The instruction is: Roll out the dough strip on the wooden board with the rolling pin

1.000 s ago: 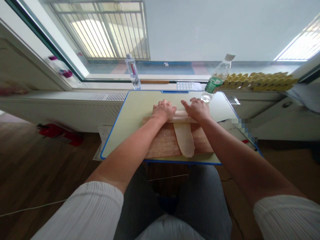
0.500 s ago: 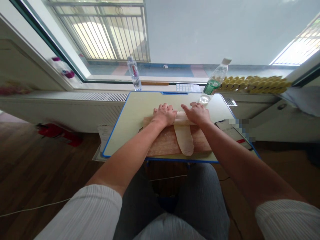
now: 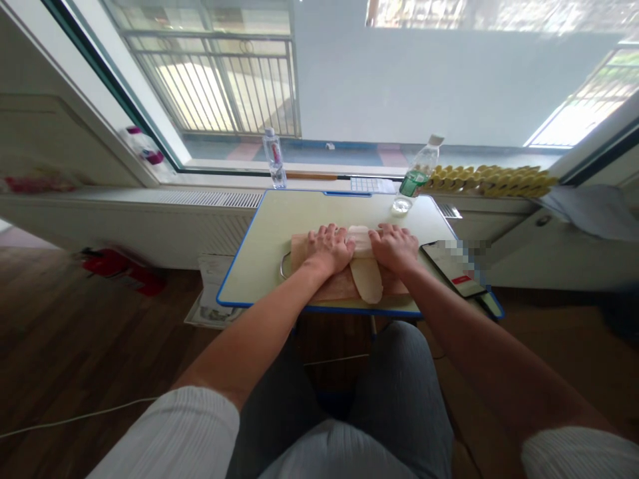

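A pale wooden rolling pin (image 3: 364, 249) lies crosswise over a long flat strip of dough (image 3: 368, 283) on a wooden cutting board (image 3: 335, 287). My left hand (image 3: 330, 248) presses on the pin's left part, its fingers bent over it. On the right part sits my right hand (image 3: 394, 247), closed over the pin in the same way, thumb toward the middle. Between the hands a short length of the pin shows. Dough reaches beyond the pin on the far side and hangs toward me on the near side. Both ends of the pin are hidden under my hands.
The board rests on a small blue-edged table (image 3: 259, 253). A phone (image 3: 456, 269) lies at its right edge. One bottle with a green label (image 3: 414, 179) stands at the back right; another clear bottle (image 3: 274, 159) is by the window. A red fire extinguisher (image 3: 122, 269) is on the floor.
Both hands and the pin have come slightly back toward me over the dough. More dough shows beyond the pin, less on the near side. The camera view has tilted a little upward.
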The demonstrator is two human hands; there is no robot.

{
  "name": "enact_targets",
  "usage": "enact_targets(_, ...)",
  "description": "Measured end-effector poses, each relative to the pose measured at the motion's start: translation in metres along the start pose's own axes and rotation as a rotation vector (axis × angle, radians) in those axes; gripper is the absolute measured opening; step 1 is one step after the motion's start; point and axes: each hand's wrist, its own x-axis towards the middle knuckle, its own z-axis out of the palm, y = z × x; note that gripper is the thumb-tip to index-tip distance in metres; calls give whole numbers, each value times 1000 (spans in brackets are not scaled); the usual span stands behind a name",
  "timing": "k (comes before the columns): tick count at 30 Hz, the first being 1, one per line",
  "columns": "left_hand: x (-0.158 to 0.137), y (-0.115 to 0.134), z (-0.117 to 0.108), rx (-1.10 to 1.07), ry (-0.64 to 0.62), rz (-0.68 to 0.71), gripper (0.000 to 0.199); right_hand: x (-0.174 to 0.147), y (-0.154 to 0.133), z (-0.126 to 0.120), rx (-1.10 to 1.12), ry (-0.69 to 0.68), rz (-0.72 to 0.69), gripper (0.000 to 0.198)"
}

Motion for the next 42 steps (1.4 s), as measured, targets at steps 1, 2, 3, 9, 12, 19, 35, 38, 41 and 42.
enact_targets(1,-5,0,0,-3,1,0,50,-7,0,0,-10,16,-10,58)
enact_targets(2,-10,1,1,-7,3,1,51,-14,0,-1,-23,35,-23,56)
enact_targets(3,-13,1,1,-11,10,4,51,-20,-1,-2,-38,54,-38,55)
enact_targets(9,-21,1,-1,-12,29,9,54,-39,-5,-6,-69,98,-75,53)
enact_targets(12,-14,2,-1,-2,26,-1,52,-33,-6,-5,-58,86,-72,50)
enact_targets(19,20,-4,2,-4,-46,-14,56,2,-8,-4,-9,-12,-51,57)
enact_targets(35,76,-11,0,8,61,-112,48,78,-19,4,86,-69,-10,73)
enact_targets(38,84,-13,0,0,25,-116,48,87,-20,6,81,-99,-2,75)
enact_targets(41,92,-16,2,9,12,-119,48,94,-22,7,79,-104,-3,78)
enact_targets(42,95,-17,3,12,14,-121,47,96,-23,8,79,-100,-3,78)
